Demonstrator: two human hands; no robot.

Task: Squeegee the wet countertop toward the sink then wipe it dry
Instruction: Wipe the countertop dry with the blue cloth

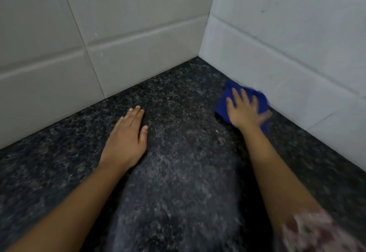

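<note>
A dark speckled granite countertop [174,152] fills the lower part of the view and runs into a tiled corner. A blue cloth [223,105] lies on it at the right, close against the right wall. My right hand [244,111] presses flat on the cloth with the fingers spread, and it is blurred. My left hand [126,140] rests palm down on the bare counter, fingers together, holding nothing. No sink or squeegee is in view.
White tiled walls meet at a corner [200,55] behind the counter, one wall to the left [99,33] and one to the right [287,53]. A patterned sleeve [316,232] shows at the bottom right.
</note>
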